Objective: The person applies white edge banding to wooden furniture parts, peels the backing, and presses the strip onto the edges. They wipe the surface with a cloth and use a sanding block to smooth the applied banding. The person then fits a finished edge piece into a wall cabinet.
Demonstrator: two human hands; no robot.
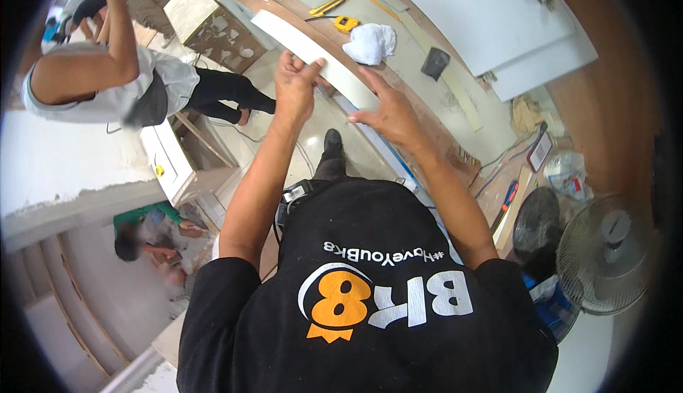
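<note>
A long white strip [293,40], slightly curved in this view, is held up in front of me over the near edge of the workbench. My left hand [295,85] is closed on it, thumb on its face and fingers behind. At the strip's near end my right hand [393,112] has thumb and forefinger spread on either side; I cannot tell whether they touch it. Beyond the strip lie a yellow tape measure [346,23], a yellow utility knife [332,4], a yellow pencil [382,7] and a crumpled white cloth [370,43].
A dark grey block [435,63] and a white cabinet door [484,23] are on the bench. Fans [605,254] stand at the right. One person [121,83] stands at the left; another in a green sleeve [146,216] works lower left. A drawer unit [171,161] stands nearby.
</note>
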